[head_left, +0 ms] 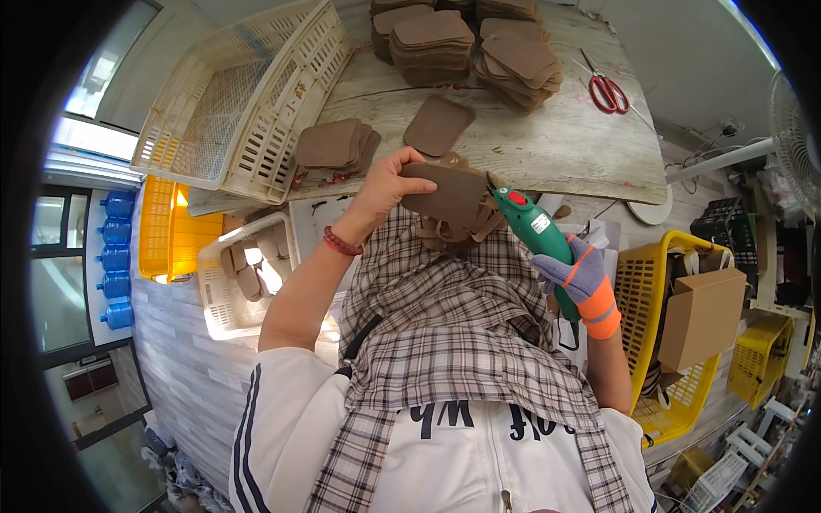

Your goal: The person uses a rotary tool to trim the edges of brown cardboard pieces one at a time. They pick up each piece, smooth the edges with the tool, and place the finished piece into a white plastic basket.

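Head view: brown pad (453, 193) held out by the table's (590, 154) near edge, probably so the green cutter's (532, 221) tip meets its right side; contact unclear. Left hand (386, 190) pinches pad, thumb on top; gloved right hand (576, 269) wraps cutter body. Pad stacks (430, 43) beyond, likely for reach.

Water jugs (117, 258) and a fan (797, 120) on my feed
I've got blue jugs lined up far left, fan far right, plus red-handled scissors (608, 94) lying on the table (556, 145).
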Demonstrator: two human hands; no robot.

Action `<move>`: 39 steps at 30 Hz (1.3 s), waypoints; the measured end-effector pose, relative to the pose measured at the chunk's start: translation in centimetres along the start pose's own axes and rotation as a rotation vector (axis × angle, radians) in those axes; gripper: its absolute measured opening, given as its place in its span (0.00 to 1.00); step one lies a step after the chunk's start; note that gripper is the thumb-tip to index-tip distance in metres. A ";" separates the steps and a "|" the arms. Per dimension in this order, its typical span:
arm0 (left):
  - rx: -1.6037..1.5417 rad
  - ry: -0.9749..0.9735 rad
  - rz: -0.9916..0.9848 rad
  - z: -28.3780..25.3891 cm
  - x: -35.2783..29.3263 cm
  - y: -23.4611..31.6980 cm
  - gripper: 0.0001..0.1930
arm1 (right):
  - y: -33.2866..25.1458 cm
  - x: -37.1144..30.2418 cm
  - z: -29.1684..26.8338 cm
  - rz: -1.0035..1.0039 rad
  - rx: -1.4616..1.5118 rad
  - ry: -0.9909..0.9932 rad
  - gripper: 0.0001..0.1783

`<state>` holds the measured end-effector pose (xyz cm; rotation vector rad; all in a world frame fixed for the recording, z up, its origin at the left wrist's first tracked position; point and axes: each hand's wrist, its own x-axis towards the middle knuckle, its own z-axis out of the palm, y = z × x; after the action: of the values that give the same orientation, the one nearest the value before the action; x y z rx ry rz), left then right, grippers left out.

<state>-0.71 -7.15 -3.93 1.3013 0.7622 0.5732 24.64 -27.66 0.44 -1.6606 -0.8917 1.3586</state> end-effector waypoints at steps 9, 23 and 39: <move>-0.334 0.079 -0.052 -0.3 -0.5 0.4 0.12 | -0.4 -0.1 0.8 0.035 0.007 -0.054 0.24; -0.077 -0.057 -0.138 0.9 -0.4 0.5 0.10 | -0.1 0.0 1.8 0.046 -0.012 -0.089 0.25; -0.058 0.001 -0.028 -3.6 -1.0 3.1 0.13 | -1.0 1.3 3.4 0.001 0.097 -0.089 0.25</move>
<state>-3.94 -5.04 -0.99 1.2355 0.7587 0.5692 21.48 -25.60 0.41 -1.5381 -0.8619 1.4627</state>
